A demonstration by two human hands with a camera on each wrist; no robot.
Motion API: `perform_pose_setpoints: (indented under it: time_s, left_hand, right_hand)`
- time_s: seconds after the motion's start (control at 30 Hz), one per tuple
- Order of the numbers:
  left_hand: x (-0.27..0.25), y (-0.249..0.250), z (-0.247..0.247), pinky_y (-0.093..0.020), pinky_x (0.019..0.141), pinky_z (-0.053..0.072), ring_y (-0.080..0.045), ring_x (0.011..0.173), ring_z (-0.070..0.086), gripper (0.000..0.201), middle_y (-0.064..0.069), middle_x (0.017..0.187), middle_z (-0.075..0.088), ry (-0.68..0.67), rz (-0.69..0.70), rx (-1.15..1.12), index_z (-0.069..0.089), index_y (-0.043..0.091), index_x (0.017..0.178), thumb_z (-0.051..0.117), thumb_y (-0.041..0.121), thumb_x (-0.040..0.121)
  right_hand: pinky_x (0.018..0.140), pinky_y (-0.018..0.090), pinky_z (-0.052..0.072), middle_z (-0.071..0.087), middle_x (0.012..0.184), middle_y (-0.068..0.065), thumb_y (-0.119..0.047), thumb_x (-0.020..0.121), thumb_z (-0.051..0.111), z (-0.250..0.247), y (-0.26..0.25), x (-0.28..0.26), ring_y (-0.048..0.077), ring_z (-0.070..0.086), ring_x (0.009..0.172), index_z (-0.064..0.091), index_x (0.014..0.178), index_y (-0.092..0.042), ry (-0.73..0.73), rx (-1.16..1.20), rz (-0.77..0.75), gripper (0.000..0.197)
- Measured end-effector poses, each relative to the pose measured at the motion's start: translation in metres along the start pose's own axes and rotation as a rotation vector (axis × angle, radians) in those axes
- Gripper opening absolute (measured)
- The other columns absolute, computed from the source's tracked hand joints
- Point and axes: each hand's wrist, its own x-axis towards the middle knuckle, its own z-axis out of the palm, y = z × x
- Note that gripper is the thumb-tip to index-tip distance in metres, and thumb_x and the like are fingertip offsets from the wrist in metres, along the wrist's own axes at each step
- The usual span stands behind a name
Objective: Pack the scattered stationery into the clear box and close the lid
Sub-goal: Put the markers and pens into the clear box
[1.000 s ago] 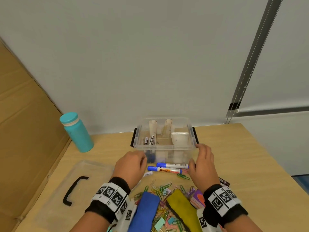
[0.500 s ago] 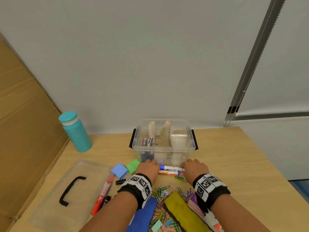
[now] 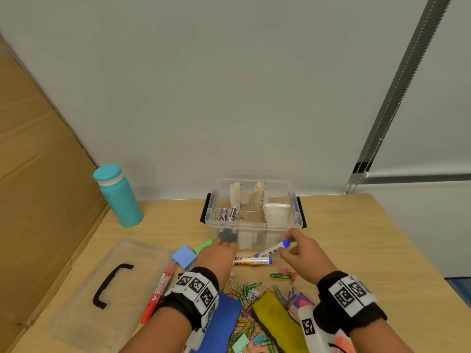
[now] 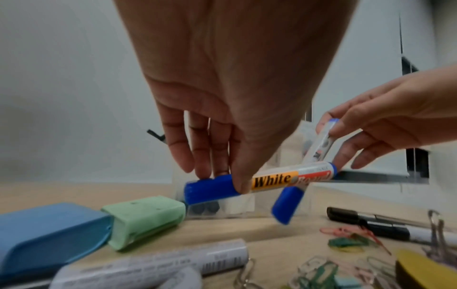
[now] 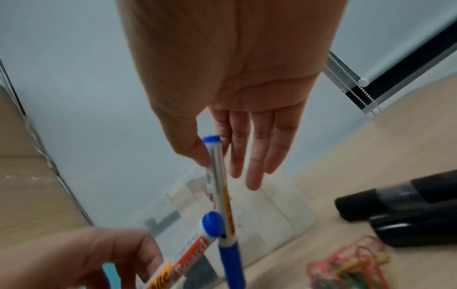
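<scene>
Left hand, right hand: fingers pinching.

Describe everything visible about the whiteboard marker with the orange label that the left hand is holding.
The blue-capped whiteboard marker with the orange label has a white plastic-looking barrel printed "White Board", a blue cap at one end and a blue plug at the other. It lies roughly level in front of the clear plastic box. The left hand pinches it near the cap. A second blue marker, in the right hand, crosses behind it.
</scene>
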Motion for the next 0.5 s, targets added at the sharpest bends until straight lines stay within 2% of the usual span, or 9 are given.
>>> perform_pose_setpoints:
  time_s: [0.1, 0.13, 0.2, 0.23, 0.3, 0.4, 0.43, 0.5]
  left_hand:
    - [-0.021, -0.012, -0.001, -0.032, 0.084, 0.042, -0.019, 0.11, 0.043, 0.022, 0.0, 0.118, 0.056, 0.109, -0.01, -0.172, 0.047, 0.018, 0.115, 0.048, 0.013, 0.093]
    - [-0.029, -0.017, -0.001, -0.03, 0.085, 0.042, -0.014, 0.105, 0.042, 0.02, 0.003, 0.115, 0.055, 0.153, -0.022, -0.237, 0.047, 0.021, 0.114, 0.046, 0.016, 0.095]
    - [-0.042, -0.027, -0.001, -0.028, 0.089, 0.043, -0.009, 0.102, 0.042, 0.02, 0.008, 0.11, 0.051, 0.235, -0.053, -0.355, 0.047, 0.027, 0.114, 0.045, 0.02, 0.096]
    - [-0.048, -0.033, -0.001, -0.027, 0.09, 0.044, -0.008, 0.104, 0.043, 0.021, 0.011, 0.109, 0.051, 0.27, -0.066, -0.402, 0.047, 0.029, 0.115, 0.045, 0.022, 0.096]
    - [-0.055, -0.044, 0.0, -0.023, 0.089, 0.044, -0.006, 0.106, 0.044, 0.024, 0.014, 0.112, 0.052, 0.31, -0.084, -0.455, 0.047, 0.031, 0.119, 0.047, 0.025, 0.096]
    - [-0.061, -0.058, 0.002, -0.021, 0.085, 0.045, -0.003, 0.101, 0.044, 0.024, 0.015, 0.113, 0.053, 0.355, -0.135, -0.481, 0.047, 0.033, 0.12, 0.047, 0.029, 0.096]
    - [-0.062, -0.06, 0.003, -0.021, 0.085, 0.045, -0.003, 0.101, 0.043, 0.024, 0.016, 0.113, 0.053, 0.37, -0.141, -0.482, 0.048, 0.033, 0.119, 0.047, 0.03, 0.096]
    - [-0.064, -0.063, 0.003, -0.021, 0.085, 0.044, -0.003, 0.101, 0.042, 0.023, 0.017, 0.112, 0.053, 0.407, -0.154, -0.5, 0.049, 0.032, 0.119, 0.047, 0.03, 0.096]
  right_hand:
    - [0.07, 0.026, 0.056, 0.064, 0.111, -0.01, -0.024, 0.095, 0.052, -0.007, -0.015, -0.007, 0.009, 0.067, 0.086, 0.046, 0.103, -0.022, 0.024, 0.249, -0.088, 0.009]
    - [0.075, 0.029, 0.057, 0.065, 0.113, -0.01, -0.023, 0.097, 0.049, -0.008, -0.02, -0.009, 0.007, 0.067, 0.089, 0.044, 0.106, -0.022, 0.03, 0.311, -0.114, 0.01]
    - [0.077, 0.029, 0.057, 0.067, 0.11, -0.007, -0.024, 0.099, 0.043, -0.009, -0.033, -0.01, 0.003, 0.067, 0.089, 0.042, 0.11, -0.026, 0.077, 0.395, -0.186, 0.011]
    - [0.077, 0.028, 0.057, 0.067, 0.108, -0.005, -0.025, 0.1, 0.041, -0.009, -0.039, -0.009, 0.004, 0.067, 0.089, 0.042, 0.111, -0.03, 0.117, 0.424, -0.224, 0.012]
    - [0.077, 0.031, 0.056, 0.067, 0.102, -0.001, -0.028, 0.1, 0.038, -0.007, -0.051, -0.005, 0.013, 0.067, 0.09, 0.042, 0.116, -0.037, 0.189, 0.472, -0.279, 0.019]
    - [0.067, 0.042, 0.056, 0.061, 0.085, 0.015, -0.027, 0.101, 0.038, -0.001, -0.07, 0.009, 0.03, 0.061, 0.073, 0.04, 0.122, -0.036, 0.293, 0.475, -0.278, 0.023]
    - [0.062, 0.041, 0.055, 0.058, 0.08, 0.017, -0.026, 0.101, 0.039, 0.002, -0.076, 0.014, 0.03, 0.058, 0.065, 0.04, 0.119, -0.034, 0.32, 0.461, -0.264, 0.02]
    - [0.05, 0.03, 0.051, 0.053, 0.072, 0.009, -0.026, 0.101, 0.04, 0.009, -0.086, 0.023, 0.019, 0.05, 0.055, 0.041, 0.109, -0.028, 0.308, 0.438, -0.233, 0.009]
